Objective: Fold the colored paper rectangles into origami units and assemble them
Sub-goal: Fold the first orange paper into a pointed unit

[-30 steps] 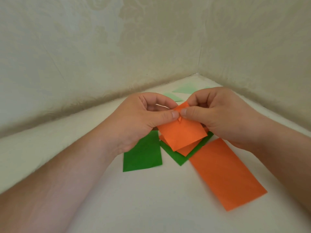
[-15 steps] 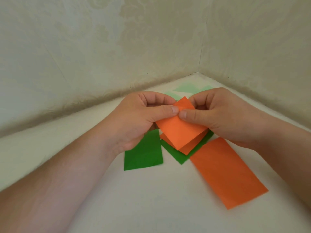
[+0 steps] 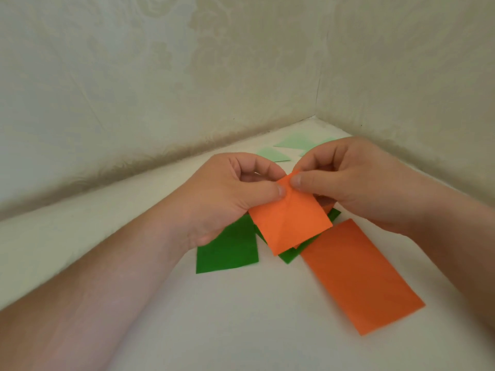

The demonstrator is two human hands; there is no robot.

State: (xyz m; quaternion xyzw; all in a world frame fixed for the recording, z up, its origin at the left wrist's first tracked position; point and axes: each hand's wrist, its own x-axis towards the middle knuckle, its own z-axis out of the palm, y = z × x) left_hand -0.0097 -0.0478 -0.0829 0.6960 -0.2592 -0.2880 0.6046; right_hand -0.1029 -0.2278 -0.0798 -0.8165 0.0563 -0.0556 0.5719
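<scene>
The folded orange paper (image 3: pixel 290 223) is held in the air between both hands, lifted clear of the desk (image 3: pixel 241 317) and directly above the loose sheets lying there. Its top corner is pinched from either side: the left hand (image 3: pixel 230 194) has thumb and forefinger curled onto it from the left, and the right hand (image 3: pixel 345 180) has thumb and forefinger curled onto it from the right, the two thumb tips nearly touching at that corner. From the pinch the piece hangs down and towards the viewer, its long axis running from the gripped corner to the free lower edge, tilted slightly to the left at the bottom. A crease line runs down its face. Both hands are about equally near; neither has a free finger on the lower edge. Judgement: the next fold is being worked at the gripped top corner, so the move turns on that corner staying centred between the thumbs. Count, taken relative to the held piece: one flat orange rectangle (image 3: pixel 359 277) on the desk just below and to its right; one dark green rectangle (image 3: pixel 227 250) below and to its left, partly under the left hand; one further dark green sheet (image 3: pixel 290 255) directly beneath it, mostly hidden; an orange edge under it that cannot be identified as a separate sheet; pale green papers (image 3: pixel 294 143) beyond it near the wall corner, at least two, exact number unclear.
</scene>
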